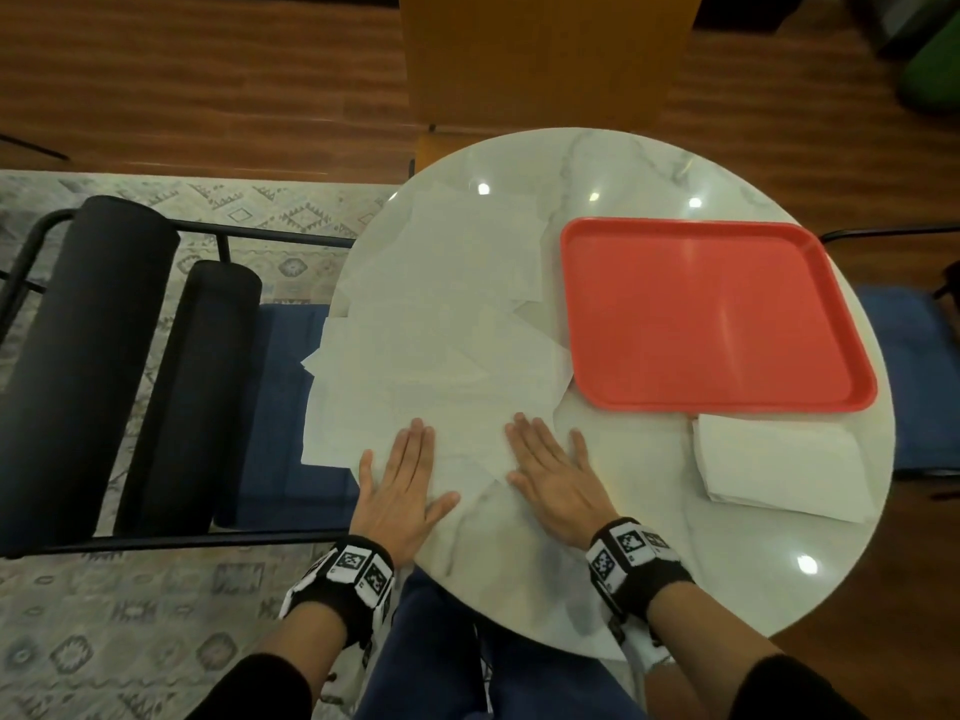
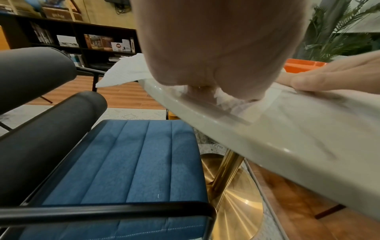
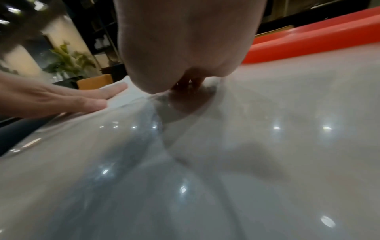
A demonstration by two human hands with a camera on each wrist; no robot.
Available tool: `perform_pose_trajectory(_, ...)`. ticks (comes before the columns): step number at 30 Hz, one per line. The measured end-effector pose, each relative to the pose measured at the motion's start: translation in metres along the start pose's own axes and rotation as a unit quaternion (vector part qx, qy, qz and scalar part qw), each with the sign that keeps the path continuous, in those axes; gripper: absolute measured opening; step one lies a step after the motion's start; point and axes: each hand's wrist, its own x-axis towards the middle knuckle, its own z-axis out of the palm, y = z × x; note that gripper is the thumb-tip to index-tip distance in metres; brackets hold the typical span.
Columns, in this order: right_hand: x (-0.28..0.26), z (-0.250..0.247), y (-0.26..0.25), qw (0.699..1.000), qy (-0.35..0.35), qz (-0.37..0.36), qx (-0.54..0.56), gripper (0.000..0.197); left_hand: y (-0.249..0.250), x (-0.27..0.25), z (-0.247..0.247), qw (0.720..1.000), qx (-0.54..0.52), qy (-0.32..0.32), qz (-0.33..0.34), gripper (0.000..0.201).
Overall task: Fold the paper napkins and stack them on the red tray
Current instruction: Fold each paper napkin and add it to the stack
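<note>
Several white paper napkins lie spread and overlapping on the left half of the round marble table, some hanging over its left edge. The red tray sits bare at the right. A small pile of folded napkins lies in front of the tray. My left hand lies flat, fingers straight, on the nearest napkin at the table's near-left rim. Beside it my right hand presses flat on the same napkin's right part. Both palms fill the wrist views.
A blue-seated chair with black bolsters stands at the table's left. Another blue seat is at the right, and an orange chair is beyond the table. The table's gold pedestal shows below.
</note>
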Motion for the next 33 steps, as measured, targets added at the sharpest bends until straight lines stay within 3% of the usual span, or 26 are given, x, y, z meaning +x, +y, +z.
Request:
perform_pose_trajectory(4,-0.009,0.003,0.023,0.998,0.059,0.020,0.026,0.064,-0.004,0.001,0.007,0.999,-0.003,0.023,0.023,0.080)
perform_pose_trajectory(8,-0.002,0.000,0.021,0.980,0.196,0.013,0.010,0.036,-0.003,0.001,0.006,1.000,-0.011,0.009,0.021,0.081)
perform_pose_trajectory(11,0.005,-0.005,0.015,0.966,0.257,0.021,0.022,0.023,-0.001,-0.002,0.002,1.000,-0.010,0.025,0.016,0.087)
perform_pose_trajectory(14,0.006,-0.012,0.016,0.964,0.262,0.013,0.044,0.022,0.009,-0.003,-0.008,0.999,-0.014,0.030,-0.006,0.085)
perform_pose_trajectory(16,0.002,-0.023,0.015,0.959,0.272,0.002,0.078,0.020,0.021,-0.001,-0.020,0.997,-0.006,0.076,-0.001,0.079)
perform_pose_trajectory(19,-0.013,-0.054,0.006,0.941,0.304,-0.023,0.150,0.018,0.043,0.005,-0.044,0.990,0.008,0.131,0.051,0.071)
perform_pose_trajectory(22,-0.037,-0.092,0.002,0.922,0.291,-0.020,0.253,0.015,0.069,0.010,-0.078,0.975,-0.028,0.186,0.121,0.044)
perform_pose_trajectory(24,-0.055,-0.116,0.006,0.910,0.255,-0.003,0.326,0.015,0.086,0.013,-0.103,0.969,-0.119,0.151,0.154,0.030)
perform_pose_trajectory(27,-0.084,-0.137,0.025,0.876,0.219,0.026,0.430,0.022,0.112,0.014,-0.129,0.948,-0.253,0.057,0.184,0.026)
perform_pose_trajectory(29,-0.099,-0.138,0.046,0.857,0.231,0.045,0.459,0.009,0.131,0.015,-0.139,0.934,-0.287,0.037,0.208,0.022)
perform_pose_trajectory(33,-0.130,-0.130,0.097,0.790,0.296,0.135,0.519,0.015,0.158,0.020,-0.140,0.930,-0.303,0.009,0.208,0.013)
